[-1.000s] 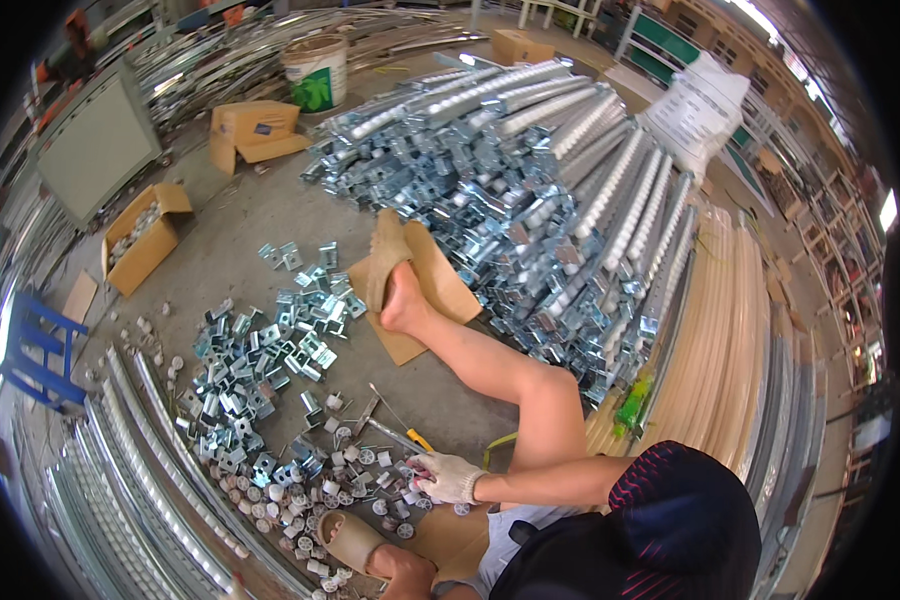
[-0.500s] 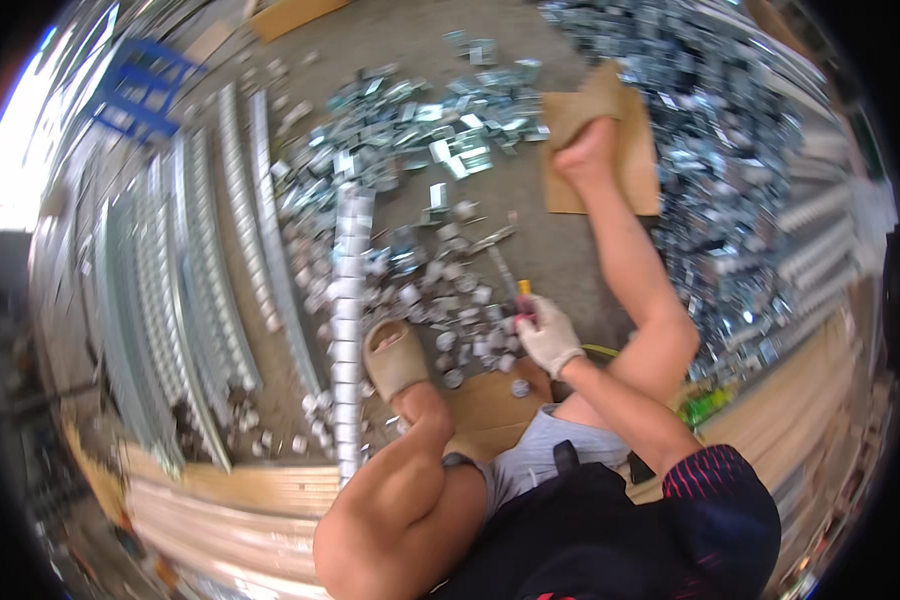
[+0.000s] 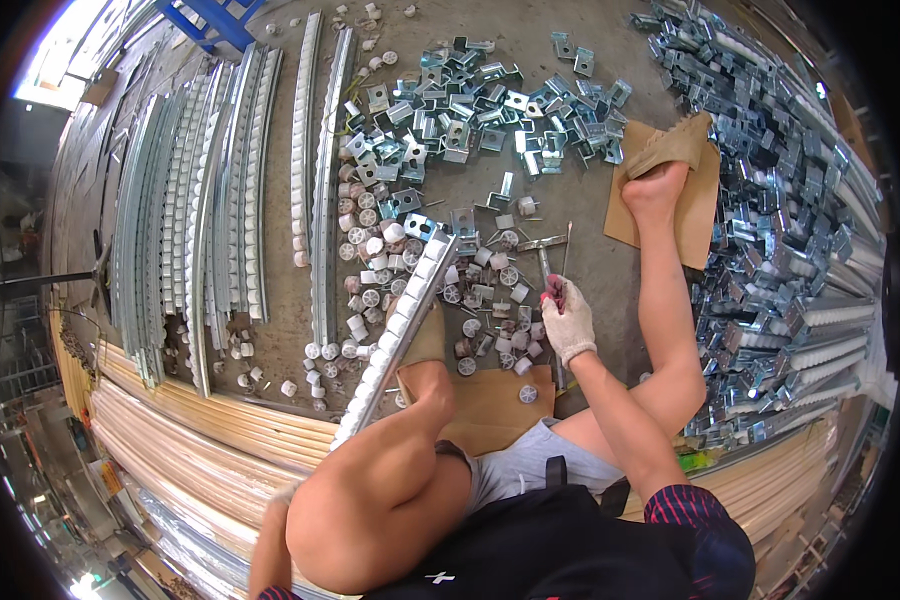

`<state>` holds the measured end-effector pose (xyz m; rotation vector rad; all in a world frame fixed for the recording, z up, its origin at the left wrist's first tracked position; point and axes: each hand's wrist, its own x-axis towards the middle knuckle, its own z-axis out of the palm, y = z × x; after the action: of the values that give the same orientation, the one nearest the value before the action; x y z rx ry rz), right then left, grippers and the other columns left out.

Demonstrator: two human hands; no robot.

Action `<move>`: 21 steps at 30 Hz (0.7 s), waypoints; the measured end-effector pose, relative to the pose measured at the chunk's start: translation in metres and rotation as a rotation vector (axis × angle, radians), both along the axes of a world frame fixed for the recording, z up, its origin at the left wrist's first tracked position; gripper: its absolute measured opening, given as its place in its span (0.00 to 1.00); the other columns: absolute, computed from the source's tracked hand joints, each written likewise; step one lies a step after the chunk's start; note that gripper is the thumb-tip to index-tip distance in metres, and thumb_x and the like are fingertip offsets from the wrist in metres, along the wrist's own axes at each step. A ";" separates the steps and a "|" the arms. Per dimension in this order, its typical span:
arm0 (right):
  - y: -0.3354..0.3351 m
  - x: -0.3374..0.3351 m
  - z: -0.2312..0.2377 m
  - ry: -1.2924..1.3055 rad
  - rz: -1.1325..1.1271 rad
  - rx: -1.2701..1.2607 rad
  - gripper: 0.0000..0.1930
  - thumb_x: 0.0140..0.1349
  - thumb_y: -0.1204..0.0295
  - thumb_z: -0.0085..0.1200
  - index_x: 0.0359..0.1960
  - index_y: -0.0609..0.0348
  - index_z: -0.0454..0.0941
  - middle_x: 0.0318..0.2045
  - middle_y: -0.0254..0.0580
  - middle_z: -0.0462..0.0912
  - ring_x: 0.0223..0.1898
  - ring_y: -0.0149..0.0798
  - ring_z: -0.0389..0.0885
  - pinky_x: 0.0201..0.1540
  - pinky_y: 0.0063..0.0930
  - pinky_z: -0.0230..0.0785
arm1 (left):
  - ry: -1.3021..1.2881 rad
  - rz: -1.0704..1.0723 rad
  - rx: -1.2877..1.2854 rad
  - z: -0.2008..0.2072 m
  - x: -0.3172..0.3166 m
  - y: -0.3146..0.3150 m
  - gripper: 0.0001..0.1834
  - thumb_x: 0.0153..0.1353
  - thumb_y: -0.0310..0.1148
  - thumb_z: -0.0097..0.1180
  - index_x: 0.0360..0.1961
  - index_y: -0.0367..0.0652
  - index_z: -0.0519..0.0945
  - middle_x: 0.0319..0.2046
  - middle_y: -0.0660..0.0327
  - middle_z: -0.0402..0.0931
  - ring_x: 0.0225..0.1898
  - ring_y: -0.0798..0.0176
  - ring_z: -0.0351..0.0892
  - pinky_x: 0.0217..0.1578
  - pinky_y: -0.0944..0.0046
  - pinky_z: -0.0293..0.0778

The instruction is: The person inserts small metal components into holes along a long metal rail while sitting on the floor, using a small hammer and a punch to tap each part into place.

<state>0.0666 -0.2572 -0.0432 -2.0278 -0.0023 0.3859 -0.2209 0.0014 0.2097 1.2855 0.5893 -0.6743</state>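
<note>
My right hand [image 3: 569, 325], in a white work glove, is closed around a small red-handled tool [image 3: 552, 291] just above the floor. It hovers over scattered white plastic wheels [image 3: 370, 250] and thin metal pins [image 3: 567, 248]. A long metal roller track [image 3: 398, 335] fitted with white wheels lies diagonally beside my bent left knee [image 3: 390, 480]. That knee hides my left hand. My right leg stretches out, with its sandalled foot [image 3: 665, 165] on a piece of cardboard [image 3: 698, 225].
A heap of zinc-plated brackets [image 3: 470, 120] lies ahead. A big pile of brackets and roller tracks [image 3: 790, 250] sits to the right. Long metal rails [image 3: 210, 200] lie in rows at left, with wooden boards [image 3: 200, 440] nearer me. I sit on a cardboard sheet [image 3: 490, 405].
My head has tilted down and turned, so the view now centres on the floor in front of me. My gloved right hand stays by the loose wheels, still gripping the tool.
</note>
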 end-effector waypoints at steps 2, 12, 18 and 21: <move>0.007 0.001 0.011 -0.040 0.000 -0.056 0.19 0.64 0.76 0.60 0.57 0.60 0.80 0.44 0.47 0.85 0.43 0.41 0.87 0.50 0.34 0.80 | -0.024 -0.098 0.227 -0.032 0.024 0.036 0.41 0.58 0.60 0.68 0.62 0.39 0.79 0.50 0.47 0.86 0.51 0.51 0.87 0.53 0.53 0.79; 0.132 0.057 0.051 0.048 0.528 -0.499 0.33 0.66 0.62 0.59 0.74 0.40 0.68 0.48 0.52 0.88 0.49 0.55 0.87 0.55 0.47 0.78 | 0.102 -0.332 0.951 -0.144 0.220 0.080 0.44 0.51 0.70 0.66 0.62 0.52 0.82 0.43 0.44 0.88 0.48 0.41 0.88 0.51 0.47 0.80; 0.161 0.081 0.042 -0.013 0.763 -0.814 0.35 0.67 0.60 0.58 0.76 0.33 0.64 0.47 0.56 0.88 0.51 0.58 0.87 0.53 0.53 0.79 | -0.188 -0.073 1.361 -0.140 0.176 0.078 0.29 0.51 0.49 0.73 0.51 0.43 0.83 0.43 0.43 0.83 0.48 0.38 0.84 0.48 0.46 0.79; 0.154 0.082 0.035 -0.053 0.730 -0.707 0.29 0.70 0.59 0.54 0.74 0.34 0.67 0.47 0.58 0.88 0.49 0.58 0.87 0.53 0.52 0.79 | -0.116 0.065 1.065 -0.134 0.173 0.076 0.35 0.51 0.52 0.75 0.51 0.38 0.78 0.44 0.41 0.82 0.49 0.39 0.85 0.51 0.47 0.79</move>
<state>0.1489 -0.1028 -0.0082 -2.6907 -0.7487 0.8789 -0.0477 0.0770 0.0754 2.2544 0.9402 -0.1889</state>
